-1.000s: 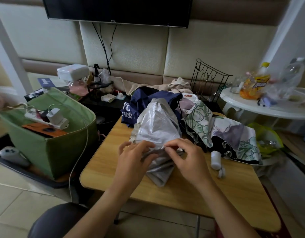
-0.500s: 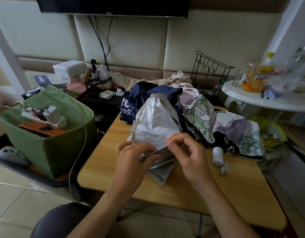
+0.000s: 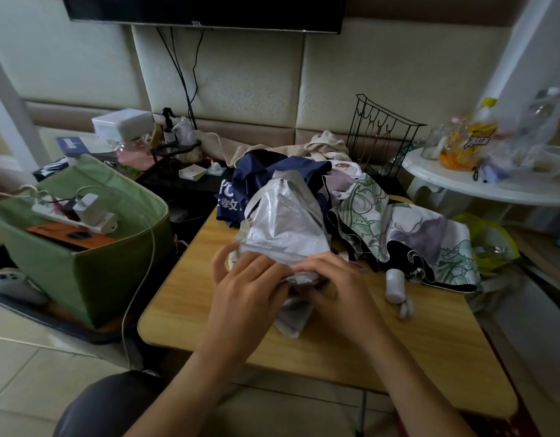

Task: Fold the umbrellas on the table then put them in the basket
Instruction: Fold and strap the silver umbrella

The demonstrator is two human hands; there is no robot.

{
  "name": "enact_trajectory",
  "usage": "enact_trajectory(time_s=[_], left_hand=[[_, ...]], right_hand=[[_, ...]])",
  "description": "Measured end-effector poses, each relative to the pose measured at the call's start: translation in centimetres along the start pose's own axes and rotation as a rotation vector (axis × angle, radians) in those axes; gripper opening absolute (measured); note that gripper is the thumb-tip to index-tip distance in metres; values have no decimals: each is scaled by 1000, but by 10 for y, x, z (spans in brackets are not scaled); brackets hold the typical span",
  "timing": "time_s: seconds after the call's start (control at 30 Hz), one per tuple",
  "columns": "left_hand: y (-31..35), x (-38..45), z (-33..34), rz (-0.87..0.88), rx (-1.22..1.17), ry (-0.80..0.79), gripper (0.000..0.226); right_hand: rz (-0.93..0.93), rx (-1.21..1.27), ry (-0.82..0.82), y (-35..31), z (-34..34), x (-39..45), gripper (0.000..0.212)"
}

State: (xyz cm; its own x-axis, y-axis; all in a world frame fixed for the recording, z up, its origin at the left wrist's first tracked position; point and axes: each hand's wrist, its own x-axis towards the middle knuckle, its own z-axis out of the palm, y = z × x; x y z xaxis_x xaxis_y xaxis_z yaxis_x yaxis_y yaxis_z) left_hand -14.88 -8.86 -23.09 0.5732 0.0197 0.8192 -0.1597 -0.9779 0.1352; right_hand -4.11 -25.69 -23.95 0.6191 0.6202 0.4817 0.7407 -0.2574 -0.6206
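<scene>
Your left hand point(image 3: 250, 288) and right hand point(image 3: 332, 288) both grip the silver umbrella point(image 3: 285, 228) at its near end on the wooden counter point(image 3: 414, 342). A floral umbrella point(image 3: 423, 244) lies just beside it to your right, a navy umbrella point(image 3: 259, 178) behind. The green basket point(image 3: 92, 269) stands left of the counter.
</scene>
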Motion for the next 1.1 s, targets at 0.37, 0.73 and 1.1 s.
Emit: enact_trajectory(time_s=[0.37,0.73,1.1], left_hand=[[-13,-17,13,-62,-56,-448,32],[-56,15,21,-354,-424,-548,12],[-47,24,19,-481,-469,-291,15]], right_hand=[[376,-16,101,41,16,47,31],[388,338,-49,38,4,49,49],[1,-134,411,18,-5,25,8]])
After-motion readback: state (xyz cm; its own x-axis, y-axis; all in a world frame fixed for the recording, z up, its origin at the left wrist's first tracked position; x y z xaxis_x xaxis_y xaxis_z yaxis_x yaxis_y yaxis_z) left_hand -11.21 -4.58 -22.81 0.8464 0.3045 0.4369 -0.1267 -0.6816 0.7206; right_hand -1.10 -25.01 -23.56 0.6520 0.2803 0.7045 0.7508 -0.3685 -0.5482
